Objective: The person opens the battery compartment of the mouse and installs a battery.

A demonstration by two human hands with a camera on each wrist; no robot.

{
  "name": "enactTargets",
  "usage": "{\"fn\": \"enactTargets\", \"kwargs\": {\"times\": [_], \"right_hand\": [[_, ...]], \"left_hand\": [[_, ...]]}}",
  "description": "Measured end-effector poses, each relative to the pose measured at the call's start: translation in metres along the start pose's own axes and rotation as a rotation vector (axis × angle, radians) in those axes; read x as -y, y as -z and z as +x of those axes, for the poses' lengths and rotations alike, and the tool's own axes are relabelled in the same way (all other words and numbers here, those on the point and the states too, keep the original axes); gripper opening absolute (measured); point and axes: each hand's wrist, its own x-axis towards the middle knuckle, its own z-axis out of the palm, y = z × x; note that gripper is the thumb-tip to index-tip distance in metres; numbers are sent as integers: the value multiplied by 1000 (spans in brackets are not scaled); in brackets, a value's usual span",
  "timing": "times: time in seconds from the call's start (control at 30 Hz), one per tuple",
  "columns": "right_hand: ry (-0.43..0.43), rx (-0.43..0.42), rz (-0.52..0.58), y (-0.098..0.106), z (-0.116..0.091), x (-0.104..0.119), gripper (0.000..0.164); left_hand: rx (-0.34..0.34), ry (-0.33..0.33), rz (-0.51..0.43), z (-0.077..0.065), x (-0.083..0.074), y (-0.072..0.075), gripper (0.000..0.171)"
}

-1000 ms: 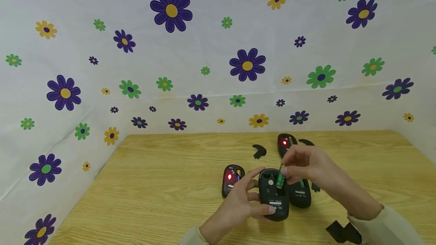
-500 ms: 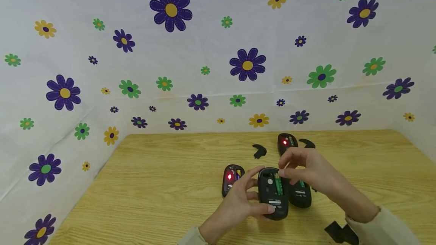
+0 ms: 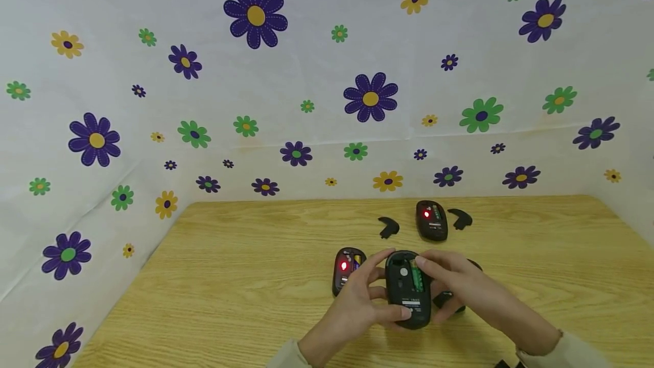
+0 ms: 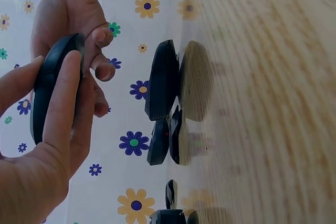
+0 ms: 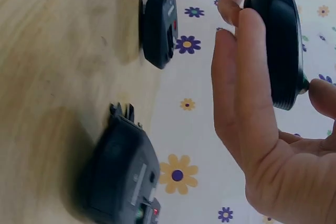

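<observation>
A black computer mouse (image 3: 407,291) is held above the table, its underside turned up. My left hand (image 3: 349,302) grips it from the left, thumb on the lower underside and fingers along its side and top edge. In its open compartment lies a green battery (image 3: 416,280), slightly raised at one end in the right wrist view. My right hand (image 3: 472,291) has its thumb on the upper end of that battery. The right fingers (image 5: 252,77) reach behind the mouse body (image 5: 275,35), so the hand pinches mouse and battery together.
On the wooden table (image 3: 230,277), an upturned mouse with a red light (image 3: 340,283) lies left and another mouse (image 3: 432,226) behind. A third mouse (image 3: 441,301) is partly hidden by my right hand. Black covers (image 3: 389,228) lie near the back; dark pieces (image 3: 503,364) show at the front edge.
The green battery has gone from the right hand's fingers, tilted over the mouse, down into its compartment. The right hand has moved lower and its fingers now wrap behind the mouse. The left hand stays.
</observation>
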Motion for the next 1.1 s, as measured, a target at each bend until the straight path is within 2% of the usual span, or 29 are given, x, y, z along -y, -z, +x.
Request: {"fn": "enactTargets", "kwargs": {"times": [0.2, 0.5, 0.7, 1.1], "right_hand": [[-28, -21, 70, -7, -1, -9, 66], [-4, -54, 56, -12, 2, -13, 58], [7, -56, 61, -13, 4, -15, 58], [52, -94, -2, -15, 4, -17, 43]], "left_hand": [[-9, -20, 75, -1, 2, 0, 91], [41, -84, 140, 3, 13, 2, 87], [49, -71, 143, 3, 11, 5, 88], [49, -64, 174, 1, 8, 3, 88]]}}
